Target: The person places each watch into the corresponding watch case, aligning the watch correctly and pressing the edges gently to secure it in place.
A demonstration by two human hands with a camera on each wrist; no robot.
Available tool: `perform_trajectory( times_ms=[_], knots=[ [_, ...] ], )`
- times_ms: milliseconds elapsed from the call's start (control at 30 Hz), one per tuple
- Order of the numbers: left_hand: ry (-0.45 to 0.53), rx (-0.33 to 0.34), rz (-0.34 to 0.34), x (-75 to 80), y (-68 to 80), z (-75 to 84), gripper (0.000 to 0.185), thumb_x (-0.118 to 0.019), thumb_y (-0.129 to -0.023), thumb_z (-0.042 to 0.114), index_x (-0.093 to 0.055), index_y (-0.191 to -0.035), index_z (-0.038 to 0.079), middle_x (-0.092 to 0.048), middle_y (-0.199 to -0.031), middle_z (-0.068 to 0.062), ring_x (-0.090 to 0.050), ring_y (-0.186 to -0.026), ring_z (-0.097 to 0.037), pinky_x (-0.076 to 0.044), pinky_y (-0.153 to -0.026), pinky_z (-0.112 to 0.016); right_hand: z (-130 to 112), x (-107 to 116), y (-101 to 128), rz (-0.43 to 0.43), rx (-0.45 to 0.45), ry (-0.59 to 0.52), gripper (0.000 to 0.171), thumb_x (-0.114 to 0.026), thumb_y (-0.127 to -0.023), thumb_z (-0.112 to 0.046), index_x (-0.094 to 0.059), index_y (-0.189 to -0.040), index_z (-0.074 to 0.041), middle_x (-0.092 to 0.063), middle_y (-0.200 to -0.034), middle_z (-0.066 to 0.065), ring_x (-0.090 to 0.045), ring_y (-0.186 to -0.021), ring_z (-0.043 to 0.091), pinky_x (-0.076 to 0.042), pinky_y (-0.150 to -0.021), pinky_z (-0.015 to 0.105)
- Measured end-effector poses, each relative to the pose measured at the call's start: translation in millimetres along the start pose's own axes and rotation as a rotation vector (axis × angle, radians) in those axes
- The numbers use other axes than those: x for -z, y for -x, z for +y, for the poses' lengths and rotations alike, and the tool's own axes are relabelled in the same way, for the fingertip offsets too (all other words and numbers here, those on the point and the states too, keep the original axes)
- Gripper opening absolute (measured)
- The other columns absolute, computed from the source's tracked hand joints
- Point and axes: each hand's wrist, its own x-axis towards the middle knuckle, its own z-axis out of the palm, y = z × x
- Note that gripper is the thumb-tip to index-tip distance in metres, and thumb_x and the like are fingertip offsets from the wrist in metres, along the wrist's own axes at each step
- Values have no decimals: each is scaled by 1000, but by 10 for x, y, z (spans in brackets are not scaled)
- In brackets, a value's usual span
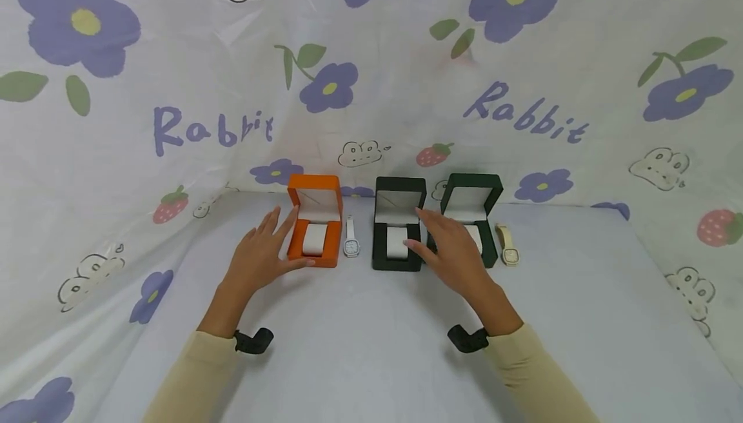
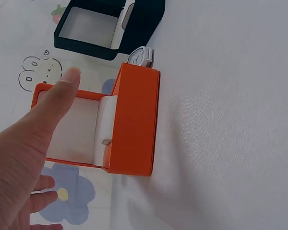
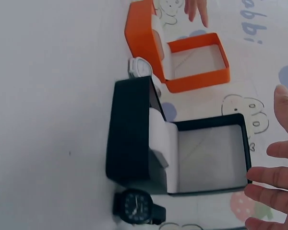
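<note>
Three open watch boxes stand in a row on the cloth: orange (image 1: 313, 233), black (image 1: 398, 236) and dark green (image 1: 473, 207), each with a white cushion inside. A white watch (image 1: 351, 240) lies between the orange and black boxes, and a cream watch (image 1: 509, 247) lies right of the green one. My left hand (image 1: 269, 245) is open beside the orange box's (image 2: 132, 127) left wall, fingers straight. My right hand (image 1: 435, 236) hovers open between the black and green boxes, covering a black watch (image 3: 137, 207) that lies beside the black box (image 3: 134, 139).
A floral "Rabbit" cloth (image 1: 371, 345) covers the table and rises as a backdrop behind the boxes and on both sides. A black wrist camera mount (image 1: 253, 340) sits on each forearm.
</note>
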Motion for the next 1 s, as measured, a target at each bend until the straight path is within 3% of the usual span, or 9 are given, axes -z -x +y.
perform_trajectory(
  times_ms=[333, 567, 800, 1000],
  knots=[
    [64, 2, -15, -14, -14, -101, 115, -73, -76, 74, -20, -164, 22, -31, -161, -24, -42, -140, -47, -48, -101, -63, -158, -175, -119, -4, 37, -26, 65, -65, -99, -45, -48, -151, -10, -54, -149, 12, -50, -137, 34, -38, -114, 54],
    [157, 22, -65, -20, -64, -131, 116, -75, -75, 73, -18, -164, 26, -34, -161, -20, -39, -142, -42, -45, -104, -65, -267, -300, -262, -21, 47, -11, 63, -68, -97, -44, -53, -148, -10, -56, -147, 11, -52, -135, 32, -42, -112, 54],
    [182, 31, -101, 6, -151, -135, 114, -78, -77, 65, -15, -164, 27, -35, -161, -17, -37, -145, -39, -40, -109, -63, -358, -407, -392, -41, 71, 11, 52, -71, -96, -40, -65, -136, -9, -65, -136, 9, -58, -129, 29, -46, -109, 48],
    [186, 26, -122, 5, -204, -160, 106, -81, -79, 59, -26, -163, 22, -36, -160, -15, -36, -145, -37, -40, -111, -61, -444, -523, -512, -80, 33, 38, 48, -76, -93, -38, -69, -129, -8, -67, -131, 9, -61, -124, 29, -50, -106, 47]
  ],
)
